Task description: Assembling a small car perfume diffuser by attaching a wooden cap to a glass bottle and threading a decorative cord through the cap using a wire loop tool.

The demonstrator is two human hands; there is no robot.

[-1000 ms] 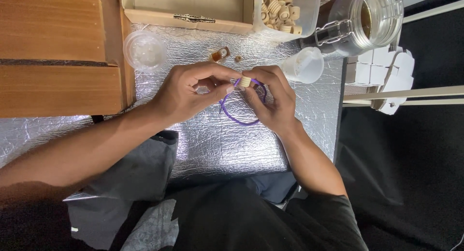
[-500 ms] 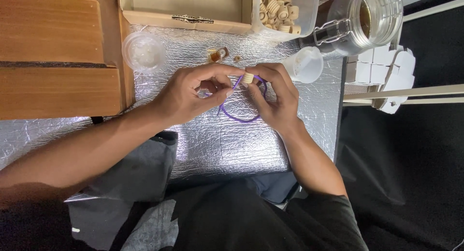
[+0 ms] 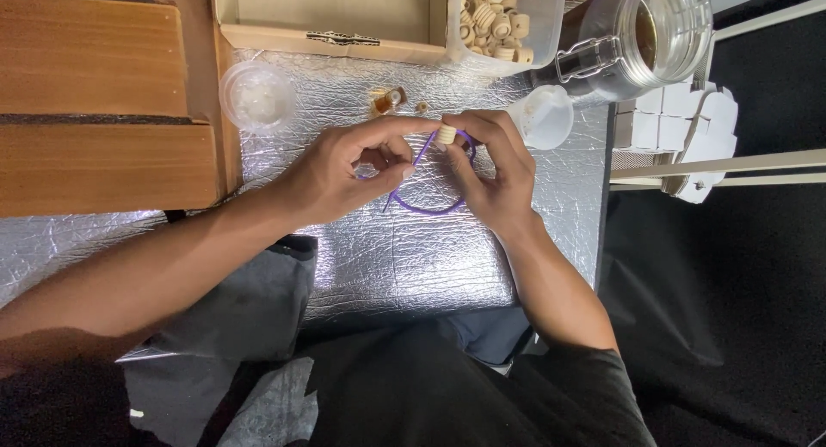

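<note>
My left hand (image 3: 340, 172) and my right hand (image 3: 490, 167) meet over the silver foil mat (image 3: 404, 258). Between their fingertips sits a small pale wooden bead (image 3: 446, 135) on a purple cord (image 3: 422, 204). The cord loops down onto the mat under my right hand. My left thumb and forefinger pinch the cord's end beside the bead; my right fingers hold the bead. Loose beads (image 3: 389, 98) lie on the mat just beyond my hands.
A clear tub of wooden beads (image 3: 499, 17) and an open wooden box (image 3: 335, 17) stand at the back. A glass jar (image 3: 645, 38), a small white cup (image 3: 546, 116), a round clear lid (image 3: 256, 97) and wooden drawers (image 3: 95, 103) surround the mat.
Both hands have shifted slightly; the bead stays pinched between my fingertips, and the cord loop has moved a little under my right hand.
</note>
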